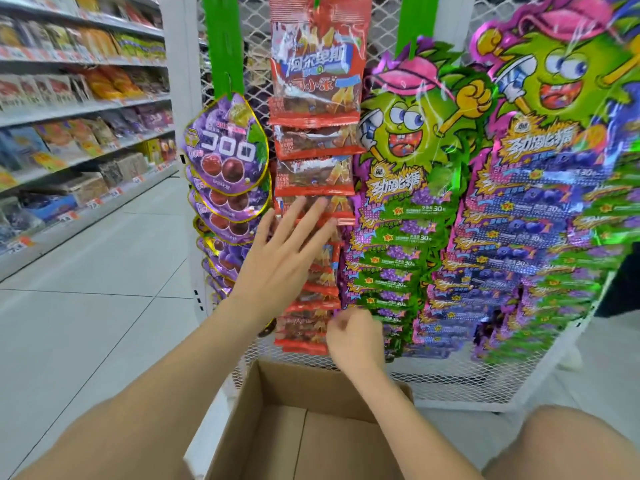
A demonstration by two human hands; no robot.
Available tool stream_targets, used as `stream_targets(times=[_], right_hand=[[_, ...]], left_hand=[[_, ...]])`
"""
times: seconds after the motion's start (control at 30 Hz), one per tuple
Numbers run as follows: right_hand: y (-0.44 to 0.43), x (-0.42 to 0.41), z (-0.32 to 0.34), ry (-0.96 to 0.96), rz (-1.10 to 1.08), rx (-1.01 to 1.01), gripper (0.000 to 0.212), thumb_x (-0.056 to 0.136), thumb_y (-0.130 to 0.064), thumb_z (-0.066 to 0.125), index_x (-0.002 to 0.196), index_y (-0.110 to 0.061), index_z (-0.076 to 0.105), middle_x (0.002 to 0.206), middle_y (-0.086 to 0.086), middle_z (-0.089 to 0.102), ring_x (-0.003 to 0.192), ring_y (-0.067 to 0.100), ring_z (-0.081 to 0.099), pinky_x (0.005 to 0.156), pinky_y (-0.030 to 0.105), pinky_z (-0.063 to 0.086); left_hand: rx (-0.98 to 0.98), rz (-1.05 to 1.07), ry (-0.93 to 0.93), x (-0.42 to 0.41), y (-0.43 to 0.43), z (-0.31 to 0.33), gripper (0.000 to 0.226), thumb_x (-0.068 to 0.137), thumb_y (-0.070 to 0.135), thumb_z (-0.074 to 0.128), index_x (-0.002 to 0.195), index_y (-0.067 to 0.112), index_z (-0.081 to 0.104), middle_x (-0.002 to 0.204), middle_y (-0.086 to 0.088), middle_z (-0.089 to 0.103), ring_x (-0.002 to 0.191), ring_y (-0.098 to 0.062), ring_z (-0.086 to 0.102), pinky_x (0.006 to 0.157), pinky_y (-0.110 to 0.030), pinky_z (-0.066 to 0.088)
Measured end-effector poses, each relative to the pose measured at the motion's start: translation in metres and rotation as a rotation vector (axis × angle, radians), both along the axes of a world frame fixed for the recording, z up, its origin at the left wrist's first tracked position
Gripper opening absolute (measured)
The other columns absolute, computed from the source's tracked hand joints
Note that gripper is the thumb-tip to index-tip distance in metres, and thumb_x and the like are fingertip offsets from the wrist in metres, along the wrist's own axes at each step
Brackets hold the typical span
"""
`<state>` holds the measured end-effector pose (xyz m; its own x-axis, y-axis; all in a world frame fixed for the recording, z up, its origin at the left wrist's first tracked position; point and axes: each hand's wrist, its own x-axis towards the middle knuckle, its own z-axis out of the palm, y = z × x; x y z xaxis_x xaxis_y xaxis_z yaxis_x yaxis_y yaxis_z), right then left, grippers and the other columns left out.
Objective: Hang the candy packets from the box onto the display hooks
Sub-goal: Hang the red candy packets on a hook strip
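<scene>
Looks nearly finished: only bare cardboard in the near box (294, 445), red candy packets (313, 140) filling a column on the far mesh panel (450, 382). Presses left hand (287, 251) flat there, fingers spread straight. Curls right hand (355, 337) at the column's lower right edge; cannot tell whether holding anything. Little room: purple packs (225, 157) left, green packs (408, 188) overlapping right.

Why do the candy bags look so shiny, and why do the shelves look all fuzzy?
Head view: store light bounces off the glossy red packets and green packets as white streaks; the shelves sit farther back at the left edge, where the picture goes soft, so their goods look smeary.
</scene>
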<state>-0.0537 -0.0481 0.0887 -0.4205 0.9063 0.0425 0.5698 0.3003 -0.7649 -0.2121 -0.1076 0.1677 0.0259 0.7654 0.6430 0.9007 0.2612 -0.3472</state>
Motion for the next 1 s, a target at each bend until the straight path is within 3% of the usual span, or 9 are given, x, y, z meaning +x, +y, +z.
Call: stream_targets(times=[0.07, 0.17, 0.23, 0.3, 0.47, 0.63, 0.77, 0.87, 1.0], right_hand=[[-0.001, 0.009, 0.020, 0.222, -0.020, 0.177, 0.018, 0.102, -0.013, 0.058, 0.113, -0.017, 0.071, 0.081, -0.012, 0.068, 0.063, 0.000, 0.066, 0.060, 0.018, 0.052], [0.002, 0.006, 0.046, 0.461, 0.014, 0.472, 0.038, 0.099, -0.004, 0.056, 0.135, -0.017, 0.062, 0.122, -0.005, 0.062, 0.112, 0.000, 0.061, 0.096, 0.020, 0.049], [0.004, -0.003, 0.063, 0.493, 0.055, 0.614, 0.049, 0.101, -0.003, 0.053, 0.149, -0.015, 0.051, 0.143, 0.000, 0.050, 0.135, 0.007, 0.047, 0.111, 0.017, 0.038], [0.007, -0.014, 0.076, 0.455, 0.083, 0.678, 0.054, 0.105, -0.008, 0.050, 0.158, -0.015, 0.041, 0.153, 0.003, 0.043, 0.143, 0.013, 0.041, 0.116, 0.021, 0.034], [0.022, -0.042, 0.084, 0.237, 0.099, 0.592, 0.056, 0.112, -0.023, 0.044, 0.165, -0.018, 0.027, 0.158, 0.005, 0.045, 0.139, 0.026, 0.050, 0.107, 0.040, 0.048], [0.018, -0.039, 0.079, 0.269, 0.118, 0.471, 0.072, 0.108, -0.008, 0.047, 0.168, -0.031, 0.015, 0.159, 0.002, 0.042, 0.127, 0.025, 0.055, 0.091, 0.037, 0.049], [0.000, -0.035, 0.063, 0.232, 0.248, 0.440, 0.104, 0.099, 0.002, 0.052, 0.164, -0.043, -0.015, 0.172, -0.004, 0.017, 0.142, 0.030, 0.047, 0.097, 0.047, 0.054], [0.010, -0.037, 0.067, 0.185, 0.295, 0.421, 0.106, 0.097, -0.001, 0.056, 0.165, -0.038, -0.016, 0.173, -0.001, 0.014, 0.146, 0.032, 0.041, 0.105, 0.046, 0.050], [0.013, -0.038, 0.085, 0.049, 0.296, 0.432, 0.093, 0.103, -0.017, 0.056, 0.167, -0.028, -0.010, 0.162, 0.010, 0.032, 0.115, 0.034, 0.062, 0.089, 0.046, 0.055]], left_hand=[[-0.002, 0.011, -0.017, -0.004, -0.001, -0.004, 0.072, 0.095, 0.014, 0.056, 0.163, 0.025, 0.035, 0.178, -0.004, 0.016, 0.162, -0.034, 0.020, 0.124, -0.059, 0.026], [0.057, -0.025, -0.079, -0.004, -0.006, -0.007, 0.061, 0.093, 0.012, 0.057, 0.152, 0.019, 0.049, 0.174, -0.005, 0.029, 0.158, -0.035, 0.030, 0.122, -0.056, 0.032], [0.113, -0.057, -0.150, -0.003, -0.009, -0.006, 0.051, 0.092, 0.009, 0.060, 0.143, 0.013, 0.056, 0.164, -0.011, 0.042, 0.151, -0.038, 0.039, 0.117, -0.055, 0.038], [0.188, -0.071, -0.267, -0.001, -0.012, -0.006, 0.048, 0.090, 0.006, 0.064, 0.137, 0.006, 0.057, 0.150, -0.018, 0.050, 0.139, -0.042, 0.046, 0.113, -0.053, 0.042], [0.304, -0.162, -0.736, 0.004, -0.015, -0.012, 0.061, 0.095, 0.000, 0.060, 0.153, 0.001, 0.039, 0.148, -0.016, 0.042, 0.137, -0.036, 0.045, 0.116, -0.050, 0.042], [0.388, -0.105, -0.728, -0.001, -0.017, -0.008, 0.043, 0.101, 0.006, 0.064, 0.143, 0.009, 0.056, 0.132, -0.009, 0.049, 0.115, -0.030, 0.056, 0.097, -0.040, 0.051], [0.289, -0.081, -0.700, -0.003, -0.023, -0.014, 0.036, 0.098, 0.007, 0.064, 0.134, 0.012, 0.062, 0.124, -0.005, 0.050, 0.100, -0.028, 0.059, 0.080, -0.043, 0.055], [0.339, -0.018, -0.707, -0.007, -0.032, -0.019, 0.031, 0.093, 0.007, 0.066, 0.124, 0.012, 0.062, 0.121, -0.005, 0.050, 0.102, -0.030, 0.058, 0.082, -0.046, 0.054], [0.549, 0.053, -0.823, -0.018, -0.040, -0.014, 0.036, 0.089, 0.017, 0.067, 0.121, 0.009, 0.053, 0.125, -0.011, 0.046, 0.113, -0.034, 0.049, 0.099, -0.053, 0.048]])
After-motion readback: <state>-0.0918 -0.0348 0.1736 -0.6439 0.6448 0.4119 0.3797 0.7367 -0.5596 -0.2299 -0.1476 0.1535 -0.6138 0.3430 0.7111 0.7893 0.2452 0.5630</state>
